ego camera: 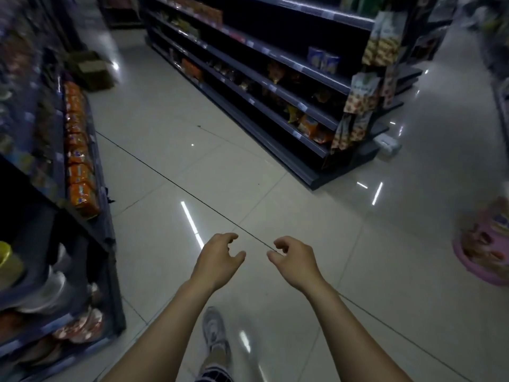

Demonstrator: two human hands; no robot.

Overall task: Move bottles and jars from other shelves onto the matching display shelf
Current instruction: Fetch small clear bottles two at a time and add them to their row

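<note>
A: Head view: what do the hands carry?
B: Nothing. The left hand (pixel 220 257) and right hand (pixel 293 260) hang over the tiled floor (pixel 275 216), fingers loosely curled and apart.
A: And the bottles or jars?
B: None can be made out clearly; blurred yellow-capped containers (pixel 7 260) on the left shelf unit (pixel 110 238) may be some. Their axis cannot be told.
A: How should this step go?
B: Probably walk steadily and find the misplaced item before reaching.
</note>
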